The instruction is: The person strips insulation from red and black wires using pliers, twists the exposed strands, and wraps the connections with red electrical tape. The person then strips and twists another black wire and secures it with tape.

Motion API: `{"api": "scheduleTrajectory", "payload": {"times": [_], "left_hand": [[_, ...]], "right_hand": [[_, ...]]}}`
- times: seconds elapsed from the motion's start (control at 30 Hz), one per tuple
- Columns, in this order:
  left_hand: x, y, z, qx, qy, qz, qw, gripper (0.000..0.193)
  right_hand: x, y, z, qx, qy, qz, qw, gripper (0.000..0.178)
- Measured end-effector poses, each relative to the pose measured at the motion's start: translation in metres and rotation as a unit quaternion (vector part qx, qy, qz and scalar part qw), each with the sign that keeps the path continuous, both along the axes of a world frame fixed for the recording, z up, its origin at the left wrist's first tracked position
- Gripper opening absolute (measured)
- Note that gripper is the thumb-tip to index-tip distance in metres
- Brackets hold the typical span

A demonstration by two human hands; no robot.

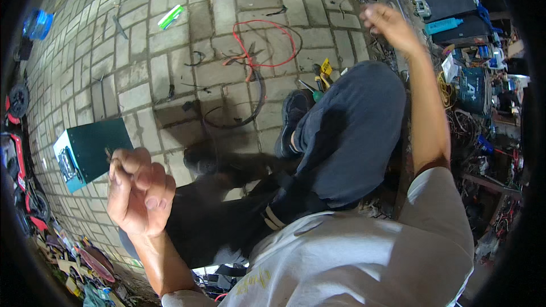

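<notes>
My left hand [142, 193] is raised at the lower left, palm up, with its fingers curled in. A small brownish bit shows at the fingertips, too small to name. Beyond it a dark green box [102, 148] with a pale side stands on the paving. Far off to the upper right, my right hand [392, 28] is held out, slightly blurred, its fingers bent together; whatever may be between them cannot be made out. On the ground between the hands lie a loop of red wire [293, 45], orange-handled pliers [249, 71] and a curved black cable [261, 99].
By my shoe [294, 116] lie a green-handled screwdriver [316, 94] and a tool with a yellow tag [326, 67]. A green-and-white packet [170, 17] lies farther off. Crowded shelves [475, 91] line the right side; a blue-capped bottle [38, 25] stands far left.
</notes>
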State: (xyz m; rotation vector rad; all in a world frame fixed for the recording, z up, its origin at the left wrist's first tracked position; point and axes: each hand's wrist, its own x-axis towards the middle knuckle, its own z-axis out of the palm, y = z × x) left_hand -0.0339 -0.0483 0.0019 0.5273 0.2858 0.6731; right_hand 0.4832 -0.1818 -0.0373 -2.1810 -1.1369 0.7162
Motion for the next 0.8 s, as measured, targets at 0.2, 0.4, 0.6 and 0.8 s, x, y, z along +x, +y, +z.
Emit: {"api": "scheduleTrajectory", "payload": {"times": [0.2, 0.4, 0.6, 0.8], "left_hand": [[0.012, 0.002, -0.005, 0.038, 0.052, 0.071, 0.995, 0.017], [0.037, 0.009, -0.014, 0.006, 0.221, 0.155, 0.963, 0.017], [0.060, 0.024, -0.017, -0.050, 0.254, 0.119, 0.959, 0.035], [0.042, 0.025, -0.009, -0.002, 0.149, 0.106, 0.983, 0.037]], "right_hand": [[-0.035, -0.086, -0.247, -0.160, -0.088, -0.029, 0.983, 0.046], [-0.060, -0.081, -0.337, -0.272, -0.045, -0.238, 0.931, 0.066], [-0.034, -0.086, -0.391, -0.327, 0.072, -0.178, 0.925, 0.047], [-0.050, -0.042, -0.323, -0.184, 0.066, -0.276, 0.941, 0.039]]}}
